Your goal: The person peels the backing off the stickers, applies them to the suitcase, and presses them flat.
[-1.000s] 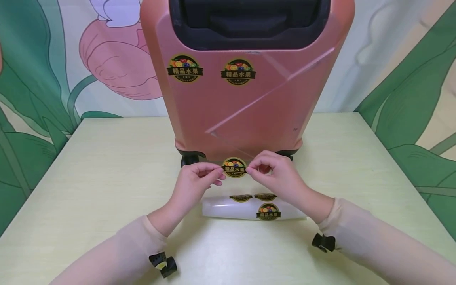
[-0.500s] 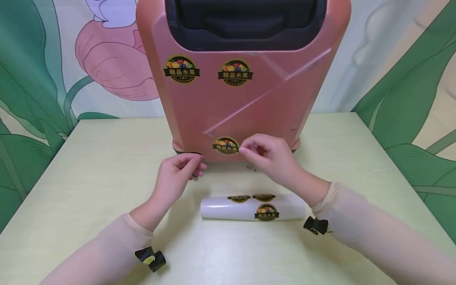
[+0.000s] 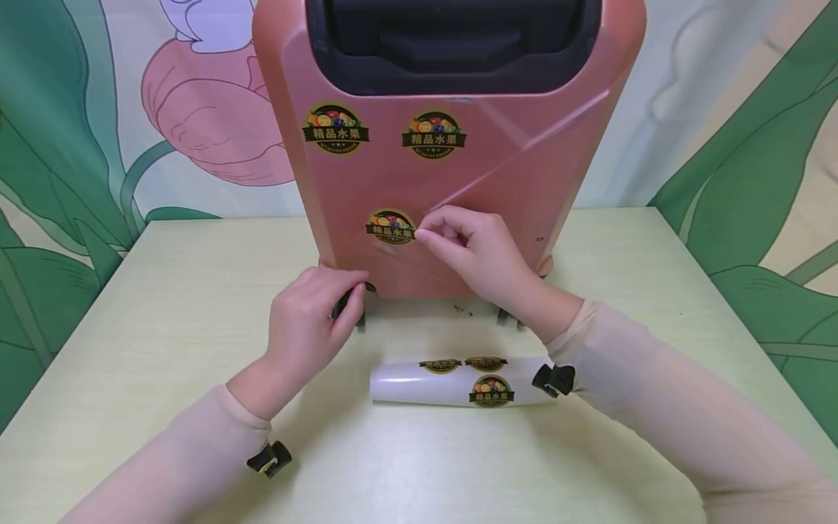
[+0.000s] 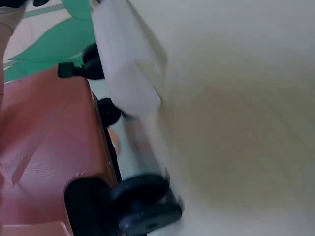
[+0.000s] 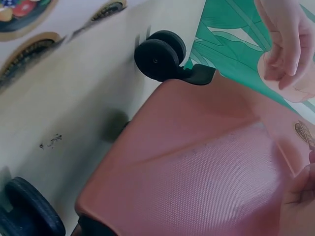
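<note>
My right hand (image 3: 481,247) pinches the right edge of a round black-and-gold fruit sticker (image 3: 390,227) between thumb and fingertips. That sticker lies over the lower front of a pink suitcase (image 3: 353,182). Lower and to the left, my left hand (image 3: 304,313) is near the suitcase's lower left corner, its fingers loosely bent with no sticker in them. Higher on the shell are two matching stickers, one at the left (image 3: 336,129) and one nearer the middle (image 3: 434,135). In the right wrist view my left hand (image 5: 288,44) appears beyond the suitcase's lower corner.
A curled white sticker sheet (image 3: 412,382) with several stickers lies on the pale table (image 3: 196,342) before the suitcase. Black wheels (image 4: 142,201) stand under the suitcase, and its black handle recess (image 3: 452,80) is at the top. A leaf-patterned backdrop (image 3: 59,131) hangs behind.
The left hand has let go of the sticker and moved left, then slightly up. The right hand has carried the sticker up and left from before the suitcase's bottom onto its lower front.
</note>
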Available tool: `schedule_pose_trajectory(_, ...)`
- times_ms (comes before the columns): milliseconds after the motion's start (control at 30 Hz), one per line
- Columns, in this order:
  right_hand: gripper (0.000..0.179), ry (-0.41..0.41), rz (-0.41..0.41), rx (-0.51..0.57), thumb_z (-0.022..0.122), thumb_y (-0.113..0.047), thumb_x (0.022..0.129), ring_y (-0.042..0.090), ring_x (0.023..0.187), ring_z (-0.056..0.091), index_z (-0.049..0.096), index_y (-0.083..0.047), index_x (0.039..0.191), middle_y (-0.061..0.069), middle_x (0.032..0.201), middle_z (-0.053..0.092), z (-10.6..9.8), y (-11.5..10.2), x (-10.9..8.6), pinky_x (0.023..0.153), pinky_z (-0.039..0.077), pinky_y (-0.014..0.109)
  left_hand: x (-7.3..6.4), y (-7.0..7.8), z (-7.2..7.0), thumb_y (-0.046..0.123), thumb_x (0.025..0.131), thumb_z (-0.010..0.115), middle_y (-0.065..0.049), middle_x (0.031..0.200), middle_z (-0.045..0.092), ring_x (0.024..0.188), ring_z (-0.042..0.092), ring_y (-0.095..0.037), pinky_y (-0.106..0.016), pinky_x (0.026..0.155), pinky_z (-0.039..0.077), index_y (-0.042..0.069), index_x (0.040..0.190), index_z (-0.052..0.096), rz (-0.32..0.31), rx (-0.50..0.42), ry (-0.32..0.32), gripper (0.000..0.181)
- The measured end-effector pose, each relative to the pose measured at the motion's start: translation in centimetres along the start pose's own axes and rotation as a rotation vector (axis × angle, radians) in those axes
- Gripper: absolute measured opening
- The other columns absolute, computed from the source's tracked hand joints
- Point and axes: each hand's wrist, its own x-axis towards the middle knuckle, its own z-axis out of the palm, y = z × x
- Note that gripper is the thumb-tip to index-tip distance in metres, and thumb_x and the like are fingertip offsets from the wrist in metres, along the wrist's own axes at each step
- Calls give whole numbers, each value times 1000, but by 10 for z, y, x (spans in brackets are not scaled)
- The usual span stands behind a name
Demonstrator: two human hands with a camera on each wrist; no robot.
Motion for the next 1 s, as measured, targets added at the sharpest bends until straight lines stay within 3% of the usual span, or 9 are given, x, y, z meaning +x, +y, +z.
schedule_pose_trajectory(167, 7, 11, 0, -11, 66, -14, 88, 13, 52, 35, 68, -8, 87, 0, 57, 39, 0, -1, 7, 51, 30, 25, 5, -8, 1, 12, 84, 56, -14, 103, 65, 94, 57, -34, -46, 78, 44, 1, 103, 68, 201, 110, 38, 25)
schedule_pose_trajectory(300, 7, 11, -7, -21, 65, -15, 88, 13, 52, 35, 68, -8, 87, 0, 57, 39, 0, -1, 11, 51, 29, 26, 6, -15, 3, 11, 80, 61, -16, 122, 57, 111, 51, -36, -53, 84, 40, 2, 115, 63, 268, 178, 26, 37)
schedule_pose_trajectory(533, 9, 15, -6, -28, 65, -15, 88, 14, 53, 36, 68, -8, 88, 1, 57, 40, 1, -1, 14, 52, 30, 26, 7, -21, 5, 14, 79, 65, -12, 142, 41, 129, 37, -33, -60, 93, 32, 6, 132, 51, 321, 300, -22, 56)
schedule_pose_trajectory(700, 9, 16, -4, -31, 65, -16, 88, 14, 53, 37, 68, -8, 88, 1, 57, 40, 3, -1, 16, 51, 30, 26, 9, -24, 7, 17, 74, 72, -11, 146, 35, 133, 32, -32, -60, 97, 28, 6, 136, 46, 325, 376, -47, 68)
schedule_pose_trajectory(1000, 8, 46, -9, -57, 65, -15, 88, 13, 53, 37, 68, -7, 87, 1, 57, 41, 6, -2, 17, 51, 30, 25, 11, -26, 10, 23, 77, 70, -10, 150, 29, 136, 25, -31, -60, 102, 21, 6, 141, 40, 307, 430, -89, 73)
